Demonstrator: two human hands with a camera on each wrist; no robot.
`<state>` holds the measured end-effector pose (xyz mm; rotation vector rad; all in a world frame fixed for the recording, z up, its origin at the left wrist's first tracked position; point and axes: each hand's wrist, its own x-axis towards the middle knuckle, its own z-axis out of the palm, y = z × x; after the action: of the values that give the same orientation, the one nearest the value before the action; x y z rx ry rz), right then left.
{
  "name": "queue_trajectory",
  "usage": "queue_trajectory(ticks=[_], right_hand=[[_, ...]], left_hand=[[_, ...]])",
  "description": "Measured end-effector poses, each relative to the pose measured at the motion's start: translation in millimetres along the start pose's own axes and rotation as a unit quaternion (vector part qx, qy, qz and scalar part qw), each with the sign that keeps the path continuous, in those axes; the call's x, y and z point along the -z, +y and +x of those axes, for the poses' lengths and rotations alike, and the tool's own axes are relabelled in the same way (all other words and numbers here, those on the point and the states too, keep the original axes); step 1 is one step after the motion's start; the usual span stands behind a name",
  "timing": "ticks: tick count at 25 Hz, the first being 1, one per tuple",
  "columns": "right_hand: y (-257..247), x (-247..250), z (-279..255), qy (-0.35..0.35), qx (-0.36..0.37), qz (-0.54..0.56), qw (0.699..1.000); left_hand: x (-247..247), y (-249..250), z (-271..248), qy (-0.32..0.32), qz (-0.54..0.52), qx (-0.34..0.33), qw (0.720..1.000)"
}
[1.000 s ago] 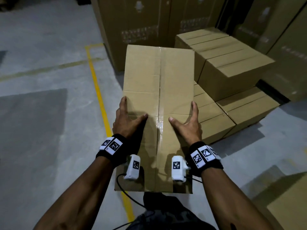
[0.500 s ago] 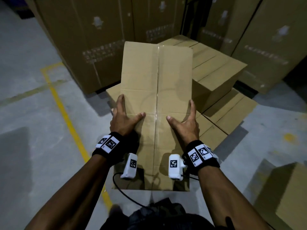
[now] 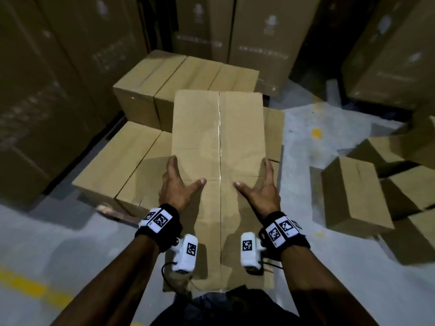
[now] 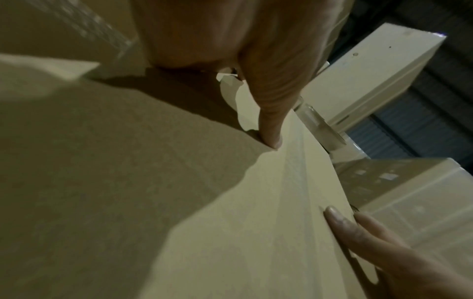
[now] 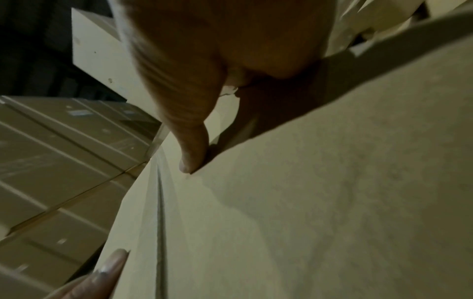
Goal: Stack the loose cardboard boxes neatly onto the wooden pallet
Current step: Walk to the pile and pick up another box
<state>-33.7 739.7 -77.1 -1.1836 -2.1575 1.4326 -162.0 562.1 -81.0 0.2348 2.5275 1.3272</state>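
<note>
A person carries a long cardboard box (image 3: 217, 161) at waist height, its taped seam running straight ahead; the left hand (image 3: 175, 184) clasps the box's left edge and the right hand (image 3: 263, 187) the right edge, thumbs laid flat on the top face and fingers (image 3: 268, 165) wrapped down over the sides, gripping the box; the wrist views show each thumb pressed to the cardboard near the seam; the box's far end hangs over the stacked boxes (image 3: 186, 76) ahead, a lower layer of flat-lying cartons with a second row set on top at the back; a corner of the wooden pallet (image 3: 113, 211) juts out beneath the lower layer's near left edge; tall cartons (image 3: 58, 67) wall in the stack on the left and rear, leaving only a dark slit between; open grey floor (image 3: 303, 128) lies to the right of the stack, and beyond it several loose boxes (image 3: 353, 194) sit tumbled at odd angles; a yellow floor line (image 3: 30, 287) crosses the lower left.
</note>
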Motion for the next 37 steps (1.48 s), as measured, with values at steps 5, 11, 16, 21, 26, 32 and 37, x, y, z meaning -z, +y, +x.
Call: queue_trajectory(ticks=[5, 11, 16, 21, 26, 32, 37], right_hand=[[0.7, -1.6, -19.1, 0.068, -0.062, -0.031, 0.995], [10.5, 10.1, -18.5, 0.118, -0.106, -0.038, 0.987], [27.6, 30.1, 4.0, 0.137, -0.143, -0.033, 0.980], [54.3, 50.0, 53.5, 0.119, -0.184, -0.028, 0.975], [80.4, 68.6, 109.8, 0.086, -0.224, -0.028, 0.970], [101.9, 76.3, 179.6, 0.051, -0.244, -0.038, 0.968], [109.7, 78.5, 232.9, 0.037, -0.245, -0.042, 0.968]], left_hand=[[-1.5, 2.8, 23.1, -0.088, 0.013, -0.033, 0.995], [-25.7, 18.1, 39.6, -0.163, 0.015, -0.056, 0.985], [-66.2, 35.1, 59.7, -0.215, 0.035, -0.053, 0.975], [-117.1, 54.6, 89.2, -0.249, 0.076, -0.037, 0.965], [-169.3, 70.6, 118.1, -0.265, 0.105, -0.006, 0.959], [-223.1, 72.1, 165.0, -0.269, 0.091, 0.022, 0.959], [-256.9, 76.9, 204.4, -0.265, 0.096, 0.027, 0.959]])
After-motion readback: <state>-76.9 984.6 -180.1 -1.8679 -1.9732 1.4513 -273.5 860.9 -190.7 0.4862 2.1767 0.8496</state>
